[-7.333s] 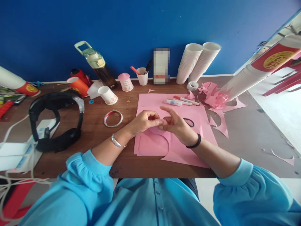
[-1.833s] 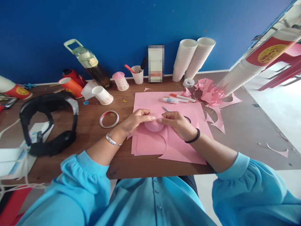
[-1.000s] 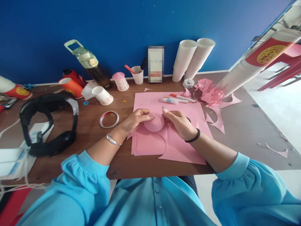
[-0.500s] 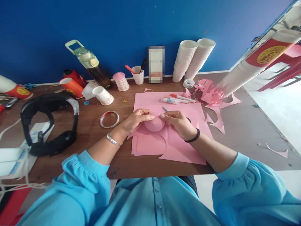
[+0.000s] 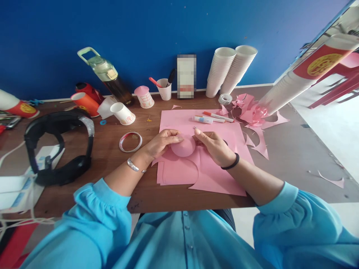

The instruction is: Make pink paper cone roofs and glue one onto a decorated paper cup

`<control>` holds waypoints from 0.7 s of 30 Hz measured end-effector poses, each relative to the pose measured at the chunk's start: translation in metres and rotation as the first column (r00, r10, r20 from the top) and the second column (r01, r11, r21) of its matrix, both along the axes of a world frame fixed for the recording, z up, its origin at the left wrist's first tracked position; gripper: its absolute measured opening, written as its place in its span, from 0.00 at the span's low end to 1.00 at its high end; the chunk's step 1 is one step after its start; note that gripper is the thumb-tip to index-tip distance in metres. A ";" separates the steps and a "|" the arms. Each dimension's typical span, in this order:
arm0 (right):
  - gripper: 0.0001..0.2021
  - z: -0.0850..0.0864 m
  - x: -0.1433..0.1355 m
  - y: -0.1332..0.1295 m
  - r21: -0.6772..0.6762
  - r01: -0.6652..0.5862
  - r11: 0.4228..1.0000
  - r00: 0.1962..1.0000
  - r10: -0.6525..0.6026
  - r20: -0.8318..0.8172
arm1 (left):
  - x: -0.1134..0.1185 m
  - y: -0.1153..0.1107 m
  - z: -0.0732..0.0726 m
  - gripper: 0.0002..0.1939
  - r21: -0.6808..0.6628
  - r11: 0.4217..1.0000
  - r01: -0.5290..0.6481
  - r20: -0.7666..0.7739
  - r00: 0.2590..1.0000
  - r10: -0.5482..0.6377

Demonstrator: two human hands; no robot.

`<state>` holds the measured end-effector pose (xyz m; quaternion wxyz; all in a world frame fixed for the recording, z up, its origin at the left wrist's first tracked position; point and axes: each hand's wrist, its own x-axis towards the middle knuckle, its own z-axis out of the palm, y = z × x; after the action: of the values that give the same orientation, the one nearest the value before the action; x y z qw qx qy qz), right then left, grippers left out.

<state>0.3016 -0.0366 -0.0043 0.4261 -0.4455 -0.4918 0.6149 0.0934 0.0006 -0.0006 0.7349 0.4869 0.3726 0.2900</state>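
This looks like a craft corner, though whether in a school or a home is unclear. Pink paper point(image 5: 221, 175), cut scraps point(image 5: 262, 147), markers point(image 5: 221, 117), tape point(image 5: 224, 98), paper cups point(image 5: 220, 71) and a cup with drawings on it point(image 5: 147, 100) share the wooden table point(image 5: 146, 196).

A green-lidded bottle point(image 5: 112, 79) stands near the blue wall point(image 5: 140, 33), a black padded headband point(image 5: 67, 170) left of it

The paper disc point(image 5: 183, 148) is pale pink — the sleeves point(image 5: 101, 220) bright blue
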 end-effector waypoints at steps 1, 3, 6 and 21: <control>0.31 -0.002 0.001 0.001 0.005 -0.007 1.000 0.999 0.006 0.033 | -0.001 0.000 -0.001 0.16 0.001 1.000 -0.005 0.000 1.000 0.005; 0.32 -0.004 0.002 0.002 0.012 -0.030 0.999 0.996 0.029 0.084 | -0.002 0.001 -0.004 0.15 -0.001 1.000 -0.008 -0.002 1.000 0.008; 0.33 -0.006 0.002 0.002 0.006 -0.030 1.000 0.996 0.030 0.079 | -0.002 0.002 -0.006 0.15 0.003 1.000 -0.018 -0.001 1.000 0.018; 0.27 0.002 -0.004 0.001 -0.089 -0.127 0.988 0.991 0.124 -0.045 | -0.001 -0.001 -0.007 0.17 0.037 0.999 0.014 0.007 1.000 -0.014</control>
<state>0.2976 -0.0354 -0.0026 0.3753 -0.4205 -0.4817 0.6710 0.0928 -0.0001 -0.0073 0.7289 0.5022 0.3611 0.2934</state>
